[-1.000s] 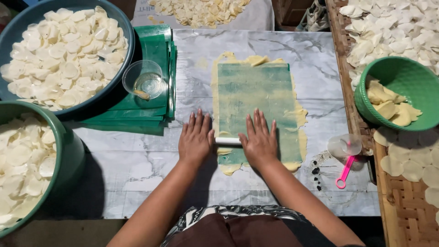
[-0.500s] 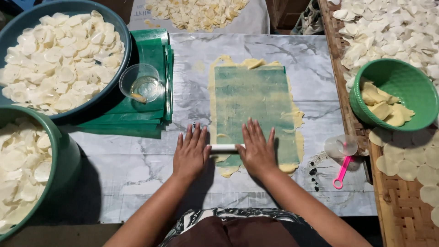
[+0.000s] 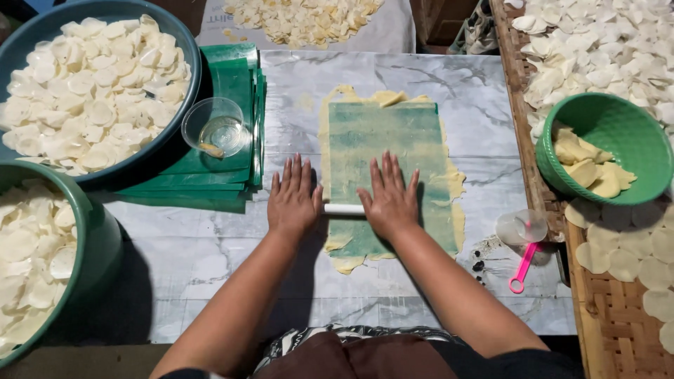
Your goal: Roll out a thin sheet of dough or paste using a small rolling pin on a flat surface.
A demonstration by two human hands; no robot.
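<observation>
1. The left hand point(image 3: 293, 198) lies flat, palm down, its fingers point(image 3: 295, 172) straight and slightly spread, pinching nothing; the palm presses on one end of a white rolling pin point(image 3: 343, 209).
2. The right hand point(image 3: 390, 198) lies flat in the same way, its fingers point(image 3: 388, 168) fanned a little apart, its palm on the other end of the pin. Only a short white stretch of the pin shows between the two hands.
3. Under the right fingers and running beyond their tips lies a green plastic sheet point(image 3: 393, 144), with thin yellow dough point(image 3: 457, 184) squeezed out past its edges on both sides and at both ends. The left fingers rest on the bare marble-patterned table point(image 3: 210, 253), just beside the sheet.
4. Just outward of the left fingers sits a stack of folded green sheets point(image 3: 232, 91), and on it a clear cup point(image 3: 215, 127) holding some liquid.
5. Farther out on that side, a dark blue basin point(image 3: 184, 84) is full of pale round discs point(image 3: 84, 91); nearer the person's body, a green basin point(image 3: 98, 238) holds more.
6. Outward of the right hand, near the table edge, lie a small clear cup point(image 3: 521, 226) and a pink looped tool point(image 3: 524, 265).
7. Beyond those, a green bowl point(image 3: 632, 133) with yellow dough pieces point(image 3: 586, 168) rests on a woven tray point(image 3: 604, 309) spread with white discs.
8. Past the fingertips, at the far end of the table, more yellowish pieces lie on a white sheet point(image 3: 400, 28).
</observation>
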